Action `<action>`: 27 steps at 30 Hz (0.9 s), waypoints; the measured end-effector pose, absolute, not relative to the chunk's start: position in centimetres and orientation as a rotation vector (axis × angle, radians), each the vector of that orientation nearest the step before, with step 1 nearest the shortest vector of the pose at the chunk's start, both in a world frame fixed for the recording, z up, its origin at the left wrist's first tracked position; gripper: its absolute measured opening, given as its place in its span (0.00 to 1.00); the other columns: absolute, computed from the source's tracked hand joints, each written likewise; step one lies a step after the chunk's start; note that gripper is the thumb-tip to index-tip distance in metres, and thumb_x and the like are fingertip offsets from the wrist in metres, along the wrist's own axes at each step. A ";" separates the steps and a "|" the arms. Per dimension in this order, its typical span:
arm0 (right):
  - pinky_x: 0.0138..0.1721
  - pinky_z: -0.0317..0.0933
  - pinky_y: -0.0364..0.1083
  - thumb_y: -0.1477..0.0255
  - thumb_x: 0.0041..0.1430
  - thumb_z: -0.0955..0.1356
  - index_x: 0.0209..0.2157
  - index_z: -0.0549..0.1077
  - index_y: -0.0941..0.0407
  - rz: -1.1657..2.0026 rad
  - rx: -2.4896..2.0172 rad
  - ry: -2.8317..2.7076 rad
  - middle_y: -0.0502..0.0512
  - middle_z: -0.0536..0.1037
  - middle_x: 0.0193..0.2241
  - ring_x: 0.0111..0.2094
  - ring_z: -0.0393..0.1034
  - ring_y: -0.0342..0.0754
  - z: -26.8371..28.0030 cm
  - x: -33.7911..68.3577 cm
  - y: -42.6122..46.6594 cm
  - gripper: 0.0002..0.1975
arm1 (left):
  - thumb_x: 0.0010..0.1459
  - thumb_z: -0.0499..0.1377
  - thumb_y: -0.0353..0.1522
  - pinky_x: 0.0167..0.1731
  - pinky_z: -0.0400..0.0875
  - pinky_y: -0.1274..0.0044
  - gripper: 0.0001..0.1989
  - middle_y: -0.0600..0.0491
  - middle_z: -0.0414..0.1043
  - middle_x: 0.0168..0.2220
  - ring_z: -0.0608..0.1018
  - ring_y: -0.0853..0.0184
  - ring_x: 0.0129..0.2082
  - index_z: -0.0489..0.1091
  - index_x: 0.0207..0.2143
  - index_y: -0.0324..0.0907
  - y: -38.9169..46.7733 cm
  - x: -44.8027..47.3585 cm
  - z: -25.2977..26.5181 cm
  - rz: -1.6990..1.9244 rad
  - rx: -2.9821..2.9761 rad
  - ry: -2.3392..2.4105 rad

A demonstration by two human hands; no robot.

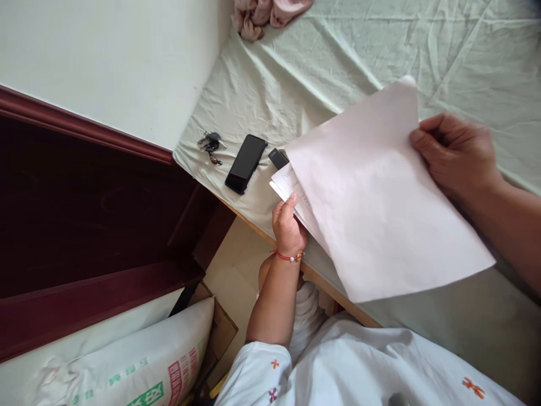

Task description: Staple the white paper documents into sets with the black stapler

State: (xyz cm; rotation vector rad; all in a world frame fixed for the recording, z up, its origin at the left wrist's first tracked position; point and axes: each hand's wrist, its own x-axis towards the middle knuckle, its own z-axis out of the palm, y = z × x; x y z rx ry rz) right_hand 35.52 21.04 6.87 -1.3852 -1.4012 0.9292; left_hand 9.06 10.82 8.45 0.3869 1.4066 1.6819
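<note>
Top sheet [380,197] covers most of the printed sheets [291,183] under it; I can't read the print, too small. Small black item [278,158] half hidden by paper, ID unclear. Right hand [454,152] motion-blurred. Pink cloth [266,14] & printed sack [139,366] cut by frame edges.

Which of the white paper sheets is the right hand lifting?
The large blank top sheet, pinched at its far edge by the right hand and curling upward. The printed sheets beneath stay flat on the green bedsheet, pressed by the left hand.
</note>
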 end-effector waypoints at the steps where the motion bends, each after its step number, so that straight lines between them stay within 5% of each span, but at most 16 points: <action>1: 0.30 0.51 0.46 0.59 0.63 0.75 0.34 0.74 0.55 0.916 -1.388 -1.378 0.48 0.70 0.27 0.26 0.56 0.39 6.7 35.6 21.2 0.14 | 0.48 0.71 0.37 0.48 0.75 0.73 0.08 0.55 0.80 0.30 0.82 0.66 0.37 0.79 0.27 0.42 10.8 9.1 8.4 1.684 0.390 1.411; 8: 0.28 0.48 0.43 0.60 0.65 0.75 0.33 0.68 0.55 0.921 -1.373 -1.291 0.46 0.64 0.25 0.25 0.53 0.38 6.3 35.7 21.8 0.16 | 0.48 0.70 0.36 0.46 0.75 0.75 0.07 0.56 0.81 0.32 0.81 0.66 0.37 0.80 0.29 0.43 10.9 9.1 8.2 1.704 0.426 1.466; 13: 0.24 0.53 0.41 0.60 0.57 0.79 0.35 0.71 0.54 1.078 -1.312 -1.304 0.47 0.73 0.28 0.26 0.63 0.38 6.7 35.4 21.5 0.18 | 0.45 0.72 0.36 0.43 0.75 0.76 0.08 0.56 0.81 0.30 0.81 0.66 0.36 0.79 0.28 0.44 10.9 9.0 8.3 1.621 0.494 1.464; 27: 0.21 0.54 0.42 0.56 0.50 0.81 0.31 0.75 0.53 1.192 -1.334 -1.446 0.49 0.71 0.25 0.25 0.62 0.42 7.0 36.2 21.2 0.20 | 0.38 0.81 0.39 0.55 0.77 0.70 0.23 0.50 0.86 0.41 0.85 0.58 0.49 0.83 0.38 0.43 11.0 9.1 8.9 1.626 0.518 1.369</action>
